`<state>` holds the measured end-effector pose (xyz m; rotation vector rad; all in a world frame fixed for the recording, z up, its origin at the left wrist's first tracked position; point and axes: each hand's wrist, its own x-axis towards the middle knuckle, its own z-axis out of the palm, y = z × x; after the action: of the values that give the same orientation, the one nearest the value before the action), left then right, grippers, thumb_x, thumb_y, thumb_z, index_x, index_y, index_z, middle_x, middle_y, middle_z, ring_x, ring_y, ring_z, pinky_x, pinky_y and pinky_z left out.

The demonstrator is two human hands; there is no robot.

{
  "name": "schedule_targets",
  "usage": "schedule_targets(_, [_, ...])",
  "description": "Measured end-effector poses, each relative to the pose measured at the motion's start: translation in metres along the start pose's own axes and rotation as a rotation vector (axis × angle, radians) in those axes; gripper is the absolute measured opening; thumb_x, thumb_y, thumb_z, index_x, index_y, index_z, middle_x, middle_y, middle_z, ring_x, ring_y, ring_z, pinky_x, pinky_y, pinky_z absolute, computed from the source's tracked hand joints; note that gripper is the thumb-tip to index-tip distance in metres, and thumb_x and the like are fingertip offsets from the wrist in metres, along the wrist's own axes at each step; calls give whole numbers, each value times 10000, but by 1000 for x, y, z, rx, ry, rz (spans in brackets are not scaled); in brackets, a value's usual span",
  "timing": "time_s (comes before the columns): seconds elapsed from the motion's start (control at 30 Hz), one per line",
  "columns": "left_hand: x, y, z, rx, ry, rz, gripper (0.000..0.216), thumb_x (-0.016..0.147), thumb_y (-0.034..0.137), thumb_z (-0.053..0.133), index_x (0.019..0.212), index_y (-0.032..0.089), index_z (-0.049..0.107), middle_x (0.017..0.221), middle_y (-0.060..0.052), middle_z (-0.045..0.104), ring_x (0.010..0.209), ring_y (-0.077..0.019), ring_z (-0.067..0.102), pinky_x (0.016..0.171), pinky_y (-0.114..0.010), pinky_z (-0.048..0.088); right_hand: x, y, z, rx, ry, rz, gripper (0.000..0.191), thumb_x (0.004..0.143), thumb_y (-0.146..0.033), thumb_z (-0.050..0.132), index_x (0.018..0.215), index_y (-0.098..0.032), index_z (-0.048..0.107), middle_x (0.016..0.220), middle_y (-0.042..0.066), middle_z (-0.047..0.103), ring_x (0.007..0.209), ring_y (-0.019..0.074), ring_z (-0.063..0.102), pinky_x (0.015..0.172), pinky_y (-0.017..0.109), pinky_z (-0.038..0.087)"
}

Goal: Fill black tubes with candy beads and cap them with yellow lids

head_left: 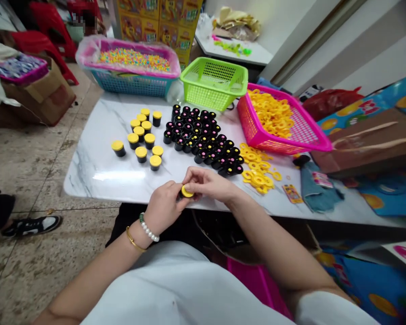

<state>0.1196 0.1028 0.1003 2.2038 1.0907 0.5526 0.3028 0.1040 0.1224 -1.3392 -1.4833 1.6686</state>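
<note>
My left hand (pixel 164 206) grips a small black cup with a yellow cap (pixel 186 192) at the near edge of the white marble table (pixel 98 171). Fingers of my right hand (pixel 208 181) press on the yellow cap from above. Several black cups with yellow caps (pixel 142 135) stand in a group on the table's left half. A dense cluster of uncapped black cups (pixel 203 135) stands in the middle. Loose yellow rings (pixel 259 169) lie to the right of the cluster.
A pink basket (pixel 307 137) holds several yellow rings. Behind stand a green basket (pixel 216 83) and a blue basket of coloured beads (pixel 131 63). A brown box (pixel 368 144) and denim cloth (pixel 318 187) lie right. Someone's shoe (pixel 32 225) is on the floor left.
</note>
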Motion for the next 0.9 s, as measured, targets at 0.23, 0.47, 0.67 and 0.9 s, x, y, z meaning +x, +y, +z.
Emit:
schedule_targets(0.23, [2,-1,-2,-10,9,-11,96,847,257,688,874,165,678,743,-13,607,710,-160,565,662,-270,420,4,-11,-8,-57,-111,-2,236,796,-348,694,887,-192,542,710,-50,637,602,96,574,570,219,454])
schedule_targets(0.47, [0,4,-5,-37,66,-41,70,801,192,660,867,175,645,747,-15,664,701,-164,614,664,-263,439,-8,2,22,-223,230,-216,227,865,-291,598,1069,-194,580,678,-68,550,597,92,515,549,200,420])
schedule_targets(0.67, [7,-18,-27,190,178,-148,231,851,396,586,962,193,586,660,-2,623,602,-198,611,591,-273,401,-42,32,48,57,603,-276,225,896,-372,572,1020,-191,622,744,-8,627,666,134,602,646,273,501])
schedule_targets(0.9, [30,-38,-45,413,312,-216,329,853,479,546,980,179,594,705,-63,662,656,-264,635,595,-313,385,-117,63,-35,-906,1263,-198,199,936,-330,541,944,-200,690,859,72,649,768,203,602,728,336,485])
